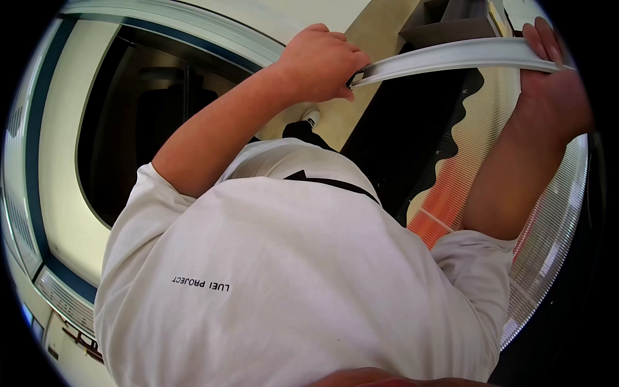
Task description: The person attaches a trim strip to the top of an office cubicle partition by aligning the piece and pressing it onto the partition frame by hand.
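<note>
A long pale rail (451, 57) runs across the upper right of the head view, looking curved in the wide lens. My left hand (322, 61) is closed at its left end, with a small dark metal part showing between thumb and fingers. Near the rail's right end, my right hand (553, 80) grips it, fingertips lying over the pale surface. Both arms reach out past my white T-shirt (277, 277). The palm side of my left hand is hidden.
A dark grey open box (451, 22) stands beyond the rail. Below it lies a black wavy-edged panel (406, 116), beside ribbed translucent sheeting (490, 122). To the left is a pale frame (64, 142) around a dark opening. My shoe (311, 117) is on the floor.
</note>
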`<state>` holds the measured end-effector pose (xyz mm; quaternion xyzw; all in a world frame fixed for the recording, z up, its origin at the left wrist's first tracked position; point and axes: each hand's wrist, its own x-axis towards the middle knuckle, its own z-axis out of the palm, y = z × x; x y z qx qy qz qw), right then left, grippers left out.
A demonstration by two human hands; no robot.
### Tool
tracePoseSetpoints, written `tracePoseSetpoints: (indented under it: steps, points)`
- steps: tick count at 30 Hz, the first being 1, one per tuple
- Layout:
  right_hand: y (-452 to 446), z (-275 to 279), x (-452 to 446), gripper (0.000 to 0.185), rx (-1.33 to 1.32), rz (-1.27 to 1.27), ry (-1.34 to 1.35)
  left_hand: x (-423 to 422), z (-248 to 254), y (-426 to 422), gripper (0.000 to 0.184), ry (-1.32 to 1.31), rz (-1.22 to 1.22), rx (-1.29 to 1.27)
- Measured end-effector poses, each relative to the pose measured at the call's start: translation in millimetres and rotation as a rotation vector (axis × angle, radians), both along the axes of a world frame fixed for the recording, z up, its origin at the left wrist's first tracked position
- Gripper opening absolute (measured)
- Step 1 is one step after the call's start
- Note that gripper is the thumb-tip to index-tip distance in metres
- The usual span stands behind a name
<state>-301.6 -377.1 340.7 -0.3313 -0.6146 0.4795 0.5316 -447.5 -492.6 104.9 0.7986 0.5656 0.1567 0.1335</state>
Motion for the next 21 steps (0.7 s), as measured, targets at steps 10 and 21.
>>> tracePoseSetpoints:
  steps: [10,21]
  points:
    - [-52.9,-9.3,-6.5,0.062,0.208,-0.492,-0.144,-4.1,-5.9,0.4,0.052,0.000,-0.018,0.032]
    - [-41.0,-2.3,31.1,0.069,0.218,-0.191,-0.218,-1.6,-12.5,-2.0,0.050,-0.021,-0.023,0.097]
